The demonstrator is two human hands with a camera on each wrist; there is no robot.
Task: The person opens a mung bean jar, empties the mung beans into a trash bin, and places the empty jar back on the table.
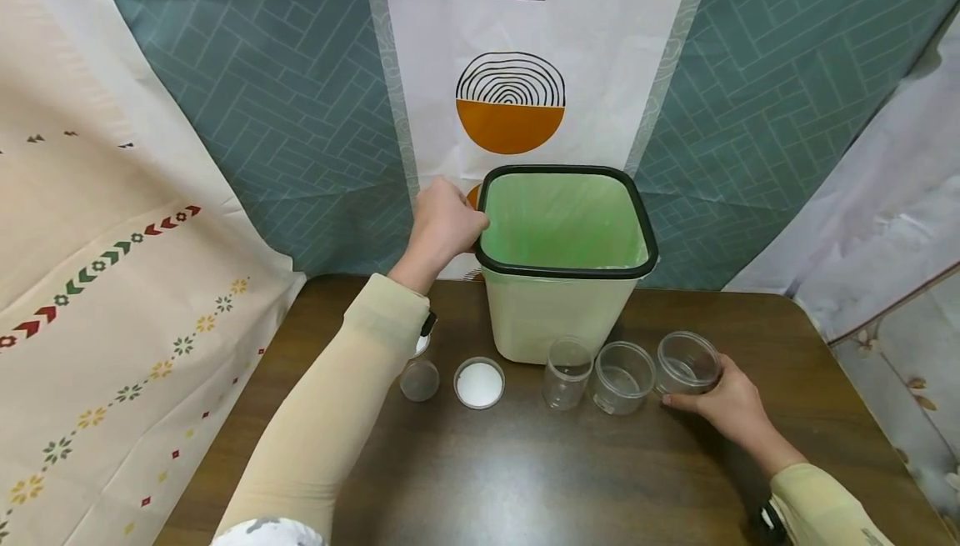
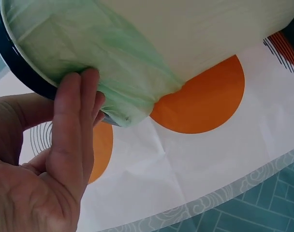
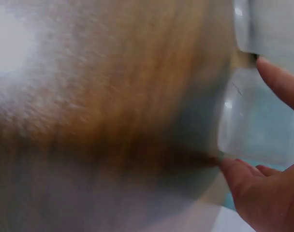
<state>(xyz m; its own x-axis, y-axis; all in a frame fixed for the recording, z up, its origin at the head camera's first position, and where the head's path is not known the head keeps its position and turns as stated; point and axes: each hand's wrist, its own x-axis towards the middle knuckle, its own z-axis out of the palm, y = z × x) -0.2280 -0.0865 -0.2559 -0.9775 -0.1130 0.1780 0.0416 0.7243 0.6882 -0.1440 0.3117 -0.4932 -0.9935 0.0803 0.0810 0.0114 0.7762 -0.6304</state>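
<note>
A cream-coloured bin (image 1: 551,317) with a black rim (image 1: 566,272) and a green bag liner (image 1: 562,212) stands at the back of the table. My left hand (image 1: 444,225) grips its rim at the left side; in the left wrist view the fingers lie against the green liner (image 2: 132,72) hanging outside. To the right of the bin, my right hand (image 1: 731,408) holds a clear jar (image 1: 686,361) between thumb and fingers. Just left of it are a second clear jar (image 1: 624,378) and a narrower clear jar (image 1: 567,373), both without lids.
Left of the jars lie a round lid with a white inside (image 1: 480,384) and a small clear round piece (image 1: 419,380). Another white round piece (image 1: 422,345) is partly hidden by the left sleeve. A patterned curtain (image 1: 322,112) hangs behind the brown table (image 1: 525,479).
</note>
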